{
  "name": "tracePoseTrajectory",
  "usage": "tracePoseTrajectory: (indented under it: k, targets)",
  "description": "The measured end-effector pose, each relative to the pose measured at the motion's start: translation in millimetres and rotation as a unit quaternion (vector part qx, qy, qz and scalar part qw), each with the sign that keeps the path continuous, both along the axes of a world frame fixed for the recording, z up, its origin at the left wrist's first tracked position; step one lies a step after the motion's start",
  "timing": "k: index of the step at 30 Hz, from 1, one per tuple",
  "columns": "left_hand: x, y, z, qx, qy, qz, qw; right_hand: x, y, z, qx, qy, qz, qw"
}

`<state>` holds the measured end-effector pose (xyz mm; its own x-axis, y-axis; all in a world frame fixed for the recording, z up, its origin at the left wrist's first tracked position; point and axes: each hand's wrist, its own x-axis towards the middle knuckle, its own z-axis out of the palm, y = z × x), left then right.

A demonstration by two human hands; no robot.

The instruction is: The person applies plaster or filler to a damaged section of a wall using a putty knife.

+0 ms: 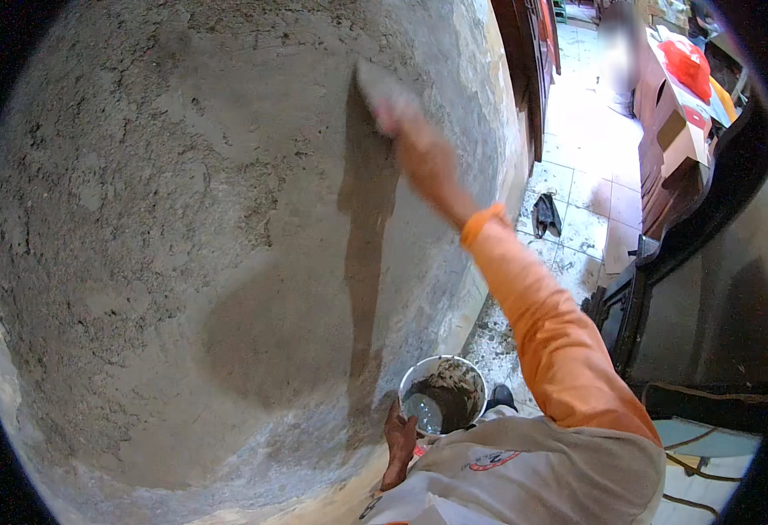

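Wall (226,105), grey, filling left half; coarse and pitted at far left and top, smoother through the middle, whitish patches low down and along right edge. Broad dark shadow (270,341) lower middle, narrow arm-shaped shadow (364,227) just right of it. Trowel (379,92) high on wall, pale blade blurred, pointing up-left; against surface or just off it, unclear which. Left hand (399,437) low, beside wall, at left side of bucket (410,382); fingers bent at the rim, pressed close, gripping it; some tips out of sight. Right hand (427,162) up at trowel's reddish handle, wrapped round it; too smeared by motion to tell single fingers apart. Bucket just above pale shirt (559,464), open top toward camera, white rim, grey-brown wet mix smeared inside, shiny pale patch lower left. Dark shoe (502,398) just right of bucket. Orange sleeve (546,328) running from right wrist down to shirt. Dark crumpled item (546,216) on stained tiled floor (589,192). Farther right: cardboard box (683,144), red bag (686,68) above it, dark curved-edged furniture (708,297) lower down.
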<state>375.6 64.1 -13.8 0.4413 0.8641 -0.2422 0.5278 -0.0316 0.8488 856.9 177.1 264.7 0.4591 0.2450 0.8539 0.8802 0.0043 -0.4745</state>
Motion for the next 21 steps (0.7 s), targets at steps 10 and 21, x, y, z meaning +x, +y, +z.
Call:
tracePoseTrajectory:
  k: [10, 21]
  targets:
    - [29, 22, 3, 0.072, -0.039, -0.117, 0.99, -159, -161, -173, -0.147, 0.408, 0.157, 0.887]
    - [53, 26, 43, 0.073, 0.175, -0.154, 0.97, 57, -11, -63, -0.049, 0.166, -0.084, 0.981]
